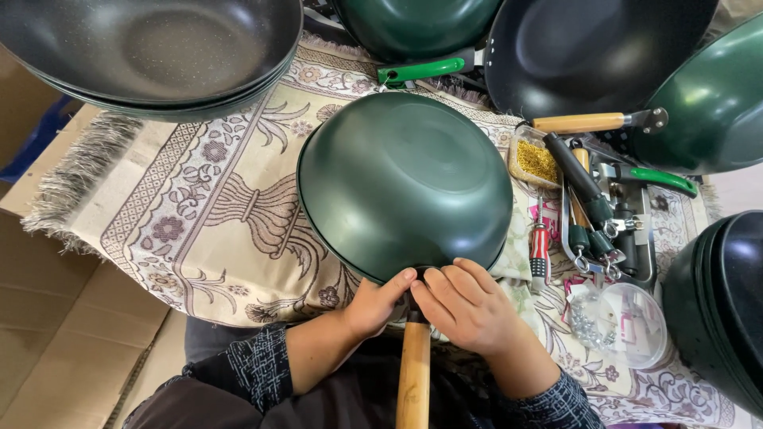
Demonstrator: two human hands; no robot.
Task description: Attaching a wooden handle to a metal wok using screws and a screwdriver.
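A dark green pan [401,179] lies upside down on the patterned rug, its rim toward me. A wooden handle [413,373] runs from its near rim down between my arms. My left hand [375,304] grips the spot where handle and pan meet, thumb against the rim. My right hand [469,306] is closed over the same joint from the right, fingers curled on top of it. What lies under the fingers is hidden.
A stack of black pans [151,56] sits at the top left, more green and black pans [592,48] along the top and right. A red screwdriver [540,254], loose handles [588,199], a box of brass screws [536,161] and a clear tub of hardware [628,322] lie right of the pan. Cardboard [63,318] covers the floor at left.
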